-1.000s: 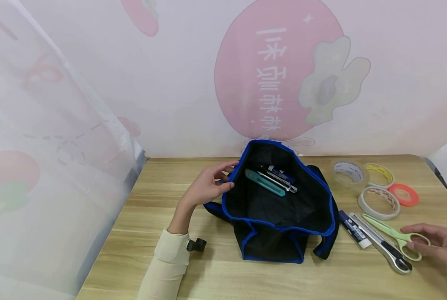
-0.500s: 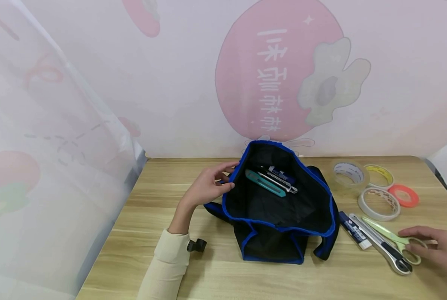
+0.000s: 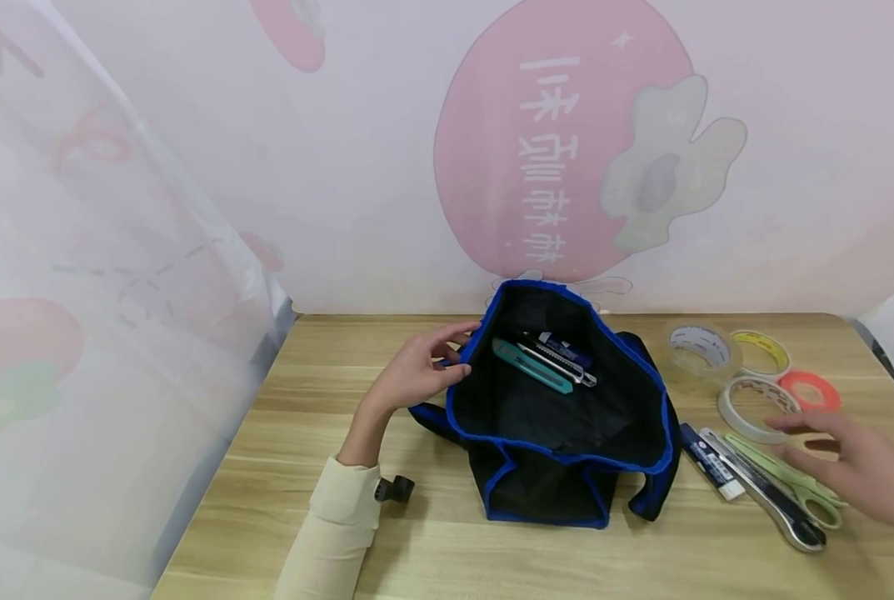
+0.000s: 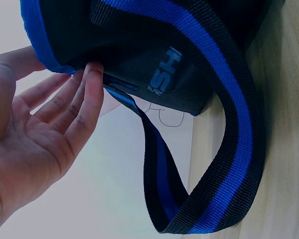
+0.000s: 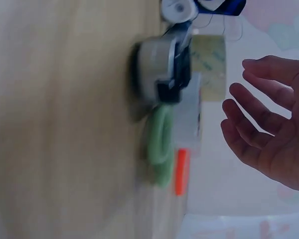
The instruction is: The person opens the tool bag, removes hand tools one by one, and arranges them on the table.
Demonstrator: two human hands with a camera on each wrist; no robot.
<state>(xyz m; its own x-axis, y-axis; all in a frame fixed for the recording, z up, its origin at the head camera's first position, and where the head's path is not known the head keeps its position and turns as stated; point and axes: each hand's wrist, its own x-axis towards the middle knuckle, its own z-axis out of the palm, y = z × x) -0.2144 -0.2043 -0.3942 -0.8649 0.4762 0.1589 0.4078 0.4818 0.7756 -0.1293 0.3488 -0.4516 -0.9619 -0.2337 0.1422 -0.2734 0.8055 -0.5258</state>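
Three items [image 3: 532,366] lie inside the bag [image 3: 544,490], seven others [image 3: 761,490] still outside, right; left grip [image 3: 412,371] pinches the bag's rim [image 4: 36,37], right grip [image 3: 862,467] is wide, empty.

scissors [image 3: 776,471] right of bag [image 3: 547,492], before tape rolls [image 3: 746,430]

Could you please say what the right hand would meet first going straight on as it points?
Probably the front white tape roll, which the right hand overlaps in the head view, though depth is unclear.
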